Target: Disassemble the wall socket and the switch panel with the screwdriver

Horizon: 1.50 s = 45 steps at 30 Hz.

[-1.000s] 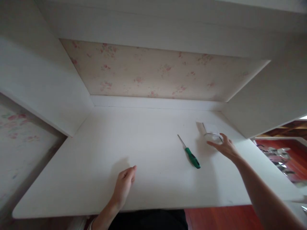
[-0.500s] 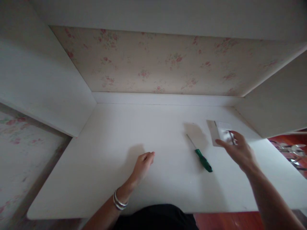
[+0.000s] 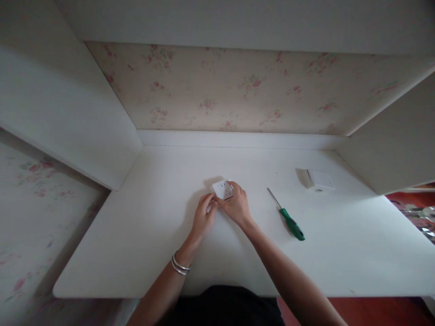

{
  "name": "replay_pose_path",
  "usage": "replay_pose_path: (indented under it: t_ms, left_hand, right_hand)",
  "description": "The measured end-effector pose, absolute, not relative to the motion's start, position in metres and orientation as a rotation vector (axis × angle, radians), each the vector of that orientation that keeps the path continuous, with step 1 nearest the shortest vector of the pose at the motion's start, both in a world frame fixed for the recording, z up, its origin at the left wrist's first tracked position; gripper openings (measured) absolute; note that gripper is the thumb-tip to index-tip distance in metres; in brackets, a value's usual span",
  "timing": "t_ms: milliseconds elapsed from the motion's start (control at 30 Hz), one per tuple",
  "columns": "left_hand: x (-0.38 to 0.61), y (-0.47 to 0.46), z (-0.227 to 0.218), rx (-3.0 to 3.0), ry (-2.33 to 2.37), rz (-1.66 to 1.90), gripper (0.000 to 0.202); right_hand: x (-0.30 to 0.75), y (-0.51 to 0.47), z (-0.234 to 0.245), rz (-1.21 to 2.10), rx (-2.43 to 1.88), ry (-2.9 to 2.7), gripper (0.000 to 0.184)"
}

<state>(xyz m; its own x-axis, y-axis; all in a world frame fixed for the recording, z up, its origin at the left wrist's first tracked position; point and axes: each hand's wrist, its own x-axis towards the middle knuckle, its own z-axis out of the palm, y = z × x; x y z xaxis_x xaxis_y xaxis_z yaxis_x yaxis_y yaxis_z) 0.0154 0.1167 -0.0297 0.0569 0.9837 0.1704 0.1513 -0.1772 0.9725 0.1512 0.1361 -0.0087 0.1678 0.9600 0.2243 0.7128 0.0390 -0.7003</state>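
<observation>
A white wall socket (image 3: 220, 189) with dark slots in its face is held over the middle of the table. My right hand (image 3: 238, 206) grips it from the right, thumb at its lower edge and fingers on its far side. My left hand (image 3: 204, 215) is closed, its fingertips pinched against the socket's lower left edge beside my right thumb. Whatever is between the left fingertips is hidden. To the right lies a screwdriver (image 3: 290, 222) with a green handle, its shaft pointing up and left. Neither hand touches it.
A second white boxy piece (image 3: 319, 179) sits at the back right of the white table (image 3: 142, 253). White panels stand at both sides, with a flowered wall (image 3: 220, 90) behind. Shiny metal items (image 3: 421, 219) show beyond the right edge.
My right hand has brought the socket from the back right to the middle, leaving the other white piece behind. My left hand has moved slightly up to meet it. The screwdriver stays lying there.
</observation>
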Motion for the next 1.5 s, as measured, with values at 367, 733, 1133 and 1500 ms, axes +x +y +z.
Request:
replay_pose_path:
  t_ms: [367,733,1133,1500]
  left_hand:
    - [0.004,0.127,-0.034,1.621,1.225,1.091,0.038]
    - [0.005,0.123,-0.032,1.620,1.296,1.150,0.024]
    - [0.013,0.112,-0.012,1.561,1.226,1.053,0.027]
    - [-0.016,0.124,-0.007,1.105,1.275,1.321,0.033]
  right_hand:
    - [0.157,0.113,-0.018,0.701,-1.623,-1.435,0.067]
    - [0.177,0.099,-0.042,0.873,-1.327,-1.115,0.066]
    - [0.168,0.094,-0.020,0.462,-1.347,-1.682,0.058]
    - [0.176,0.091,-0.023,0.490,-1.363,-1.647,0.038]
